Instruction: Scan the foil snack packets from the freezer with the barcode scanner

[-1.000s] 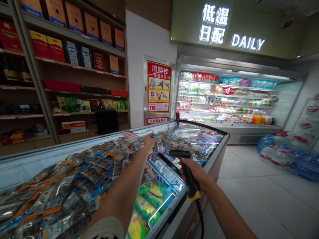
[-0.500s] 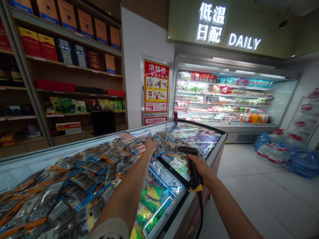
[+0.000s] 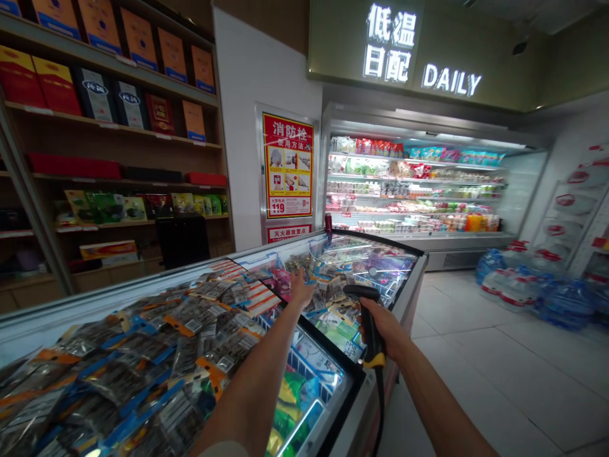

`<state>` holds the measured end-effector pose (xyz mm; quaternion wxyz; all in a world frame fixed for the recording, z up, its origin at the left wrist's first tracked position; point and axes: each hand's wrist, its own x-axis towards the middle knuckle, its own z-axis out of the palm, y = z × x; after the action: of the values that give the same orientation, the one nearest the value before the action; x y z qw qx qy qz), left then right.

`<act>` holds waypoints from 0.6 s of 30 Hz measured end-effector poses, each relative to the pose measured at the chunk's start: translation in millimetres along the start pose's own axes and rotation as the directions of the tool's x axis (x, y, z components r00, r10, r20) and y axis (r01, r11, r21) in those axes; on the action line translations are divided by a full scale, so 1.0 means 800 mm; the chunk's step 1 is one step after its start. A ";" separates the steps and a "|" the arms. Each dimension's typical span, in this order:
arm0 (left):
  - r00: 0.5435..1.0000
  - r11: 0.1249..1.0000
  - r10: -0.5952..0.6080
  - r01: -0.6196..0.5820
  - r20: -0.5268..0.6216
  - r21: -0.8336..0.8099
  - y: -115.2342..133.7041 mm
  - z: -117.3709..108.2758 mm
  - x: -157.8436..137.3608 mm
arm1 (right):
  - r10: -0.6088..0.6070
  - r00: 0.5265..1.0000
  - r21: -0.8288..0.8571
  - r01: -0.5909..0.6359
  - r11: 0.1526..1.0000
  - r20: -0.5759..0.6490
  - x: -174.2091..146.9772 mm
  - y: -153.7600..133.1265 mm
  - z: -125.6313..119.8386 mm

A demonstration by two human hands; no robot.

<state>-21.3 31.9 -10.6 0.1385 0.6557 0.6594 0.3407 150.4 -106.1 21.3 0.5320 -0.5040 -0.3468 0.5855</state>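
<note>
My right hand point(image 3: 387, 330) is wrapped round the grip of a black and yellow barcode scanner point(image 3: 372, 317), its cable hanging down. The scanner's head points left over the freezer's far glass lid. My left hand point(image 3: 301, 290) reaches forward with its fingers stretched out, at the near edge of a group of small clear packets point(image 3: 328, 289) on that lid. Whether its fingertips touch a packet is hard to make out. A large heap of similar packets point(image 3: 157, 355), with orange and blue strips and barcode labels, covers the near lid to the left of my forearm.
The chest freezer point(image 3: 413, 273) holds bagged goods under glass. A red can point(image 3: 328, 222) stands at its far edge. Shelves with boxes point(image 3: 162, 117) line the left wall. Beyond are a lit open fridge point(image 3: 419, 184) and bottled water point(image 3: 566, 298) on the floor.
My left hand has moved slightly right, away from the striped area, where pink goods under the glass now show. Packets near it lie farther forward. The scanner stays in my right hand.
</note>
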 end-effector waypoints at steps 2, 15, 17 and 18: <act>0.999 0.994 0.016 -0.020 0.040 0.105 -0.003 0.001 -0.013 | 0.004 1.000 0.003 -0.004 1.000 -0.005 0.001 0.001 0.000; 0.926 0.896 0.215 -0.313 0.310 0.315 0.024 0.031 -0.045 | -0.009 1.000 0.019 0.010 1.000 -0.015 0.007 0.006 0.005; 0.926 0.917 0.213 -0.300 0.313 0.263 0.020 0.037 -0.030 | -0.015 1.000 0.022 0.015 1.000 -0.027 0.010 0.010 0.005; 0.932 0.930 0.209 -0.283 0.296 0.235 0.018 0.037 -0.024 | -0.020 0.999 0.020 0.020 1.000 -0.031 0.010 0.011 0.005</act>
<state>10.1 19.9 -28.0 0.0897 0.7861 0.5874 0.1700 144.5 -99.1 12.4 0.5480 -0.5041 -0.3378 0.5758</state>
